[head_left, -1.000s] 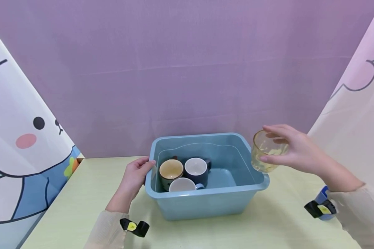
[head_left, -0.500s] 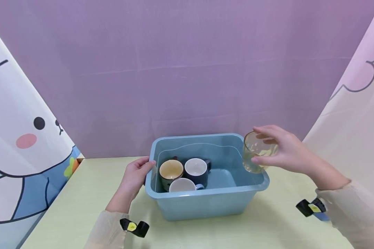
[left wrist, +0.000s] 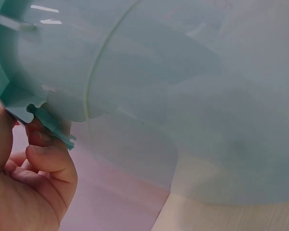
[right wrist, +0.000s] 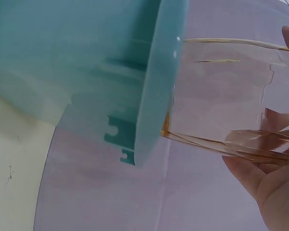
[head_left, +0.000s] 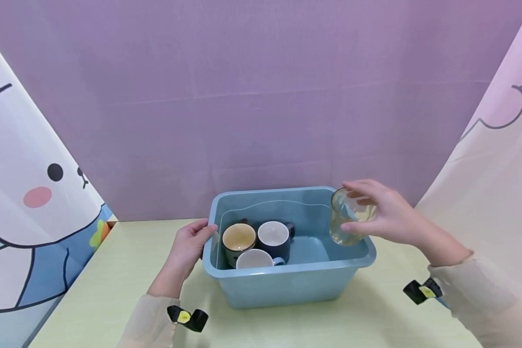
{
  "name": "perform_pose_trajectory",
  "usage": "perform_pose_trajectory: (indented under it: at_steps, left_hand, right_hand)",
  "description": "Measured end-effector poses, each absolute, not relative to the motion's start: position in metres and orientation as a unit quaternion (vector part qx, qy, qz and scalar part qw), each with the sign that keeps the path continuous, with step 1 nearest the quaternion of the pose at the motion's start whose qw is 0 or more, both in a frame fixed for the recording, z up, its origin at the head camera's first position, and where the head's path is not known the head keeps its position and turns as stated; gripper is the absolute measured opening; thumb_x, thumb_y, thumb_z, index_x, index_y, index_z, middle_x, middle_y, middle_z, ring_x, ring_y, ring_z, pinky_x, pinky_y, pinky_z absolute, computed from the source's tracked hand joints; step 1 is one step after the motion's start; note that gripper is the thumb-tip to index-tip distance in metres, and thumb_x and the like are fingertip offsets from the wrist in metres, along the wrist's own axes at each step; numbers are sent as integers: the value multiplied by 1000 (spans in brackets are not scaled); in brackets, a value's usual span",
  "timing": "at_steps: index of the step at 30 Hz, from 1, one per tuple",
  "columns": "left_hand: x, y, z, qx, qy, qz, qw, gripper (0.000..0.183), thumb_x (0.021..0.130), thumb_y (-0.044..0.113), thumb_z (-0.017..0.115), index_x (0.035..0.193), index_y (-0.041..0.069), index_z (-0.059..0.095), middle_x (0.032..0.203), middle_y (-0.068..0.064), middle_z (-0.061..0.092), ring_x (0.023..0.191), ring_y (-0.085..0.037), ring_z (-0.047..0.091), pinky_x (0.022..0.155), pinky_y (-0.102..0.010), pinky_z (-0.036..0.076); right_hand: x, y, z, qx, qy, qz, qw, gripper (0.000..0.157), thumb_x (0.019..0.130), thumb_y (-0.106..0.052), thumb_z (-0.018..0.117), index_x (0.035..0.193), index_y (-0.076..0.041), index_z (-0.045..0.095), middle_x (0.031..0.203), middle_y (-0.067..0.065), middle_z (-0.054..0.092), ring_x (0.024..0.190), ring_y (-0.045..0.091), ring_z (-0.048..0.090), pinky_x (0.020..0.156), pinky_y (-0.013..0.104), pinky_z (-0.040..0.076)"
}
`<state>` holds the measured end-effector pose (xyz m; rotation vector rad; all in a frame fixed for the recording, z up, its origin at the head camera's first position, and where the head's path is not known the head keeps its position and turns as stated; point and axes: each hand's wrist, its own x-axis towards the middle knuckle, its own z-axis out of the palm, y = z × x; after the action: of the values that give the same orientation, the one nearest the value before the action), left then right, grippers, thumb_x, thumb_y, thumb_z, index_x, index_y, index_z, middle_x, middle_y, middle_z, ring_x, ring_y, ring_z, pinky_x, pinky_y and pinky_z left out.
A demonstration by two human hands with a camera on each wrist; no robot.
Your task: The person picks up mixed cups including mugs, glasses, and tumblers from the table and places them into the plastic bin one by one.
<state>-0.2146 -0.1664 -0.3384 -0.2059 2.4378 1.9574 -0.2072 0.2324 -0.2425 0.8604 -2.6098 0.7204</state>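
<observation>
A blue plastic tub [head_left: 287, 287] stands on the table. My left hand [head_left: 187, 246] grips its left rim, thumb over the top; in the left wrist view the fingers [left wrist: 53, 163] curl under the rim [left wrist: 0, 67]. My right hand [head_left: 384, 212] holds a clear yellowish drinking glass [head_left: 341, 217] over the tub's right end. In the right wrist view the glass [right wrist: 221, 91] overlaps the tub's rim [right wrist: 159, 82], fingers and thumb round its far end. Inside the tub, at the left, are a mug with a cream interior [head_left: 239, 237], a dark blue mug [head_left: 274, 234] and a white cup [head_left: 254, 258].
The pale yellow-green table [head_left: 91, 290] extends round the tub. Behind it hangs a purple cloth backdrop [head_left: 265, 96], with a cartoon-printed panel [head_left: 26, 203] at the left and a pale one [head_left: 496, 193] at the right. A blue thing [head_left: 442, 302] is mostly hidden by the right sleeve.
My right hand has carried the glass leftward and slightly down, from beside the tub's right rim to over its right end. The left hand, tub and mugs have stayed put.
</observation>
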Motion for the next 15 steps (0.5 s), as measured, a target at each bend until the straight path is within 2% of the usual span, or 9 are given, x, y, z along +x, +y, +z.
perform_pose_trajectory:
  at_steps: [6,15]
  left_hand:
    - [-214,-167,-339,-66,777,627,5,41,96,30,53,130,7,55,114,-18,65,77,-17,62,65,-27,52]
    - [-215,-167,-338,-63,780,623,4,40,96,30,53,129,7,55,112,-19,65,73,-17,61,62,-27,51]
  right_hand:
    - [-207,227,-246,290,-913,262,119,78,73,-32,81,138,-6,46,129,8,53,106,27,62,88,42,51]
    - [-209,217,-257,302,-902,291,103,77,74,-30,80,138,-6,46,130,8,52,111,26,58,90,44,50]
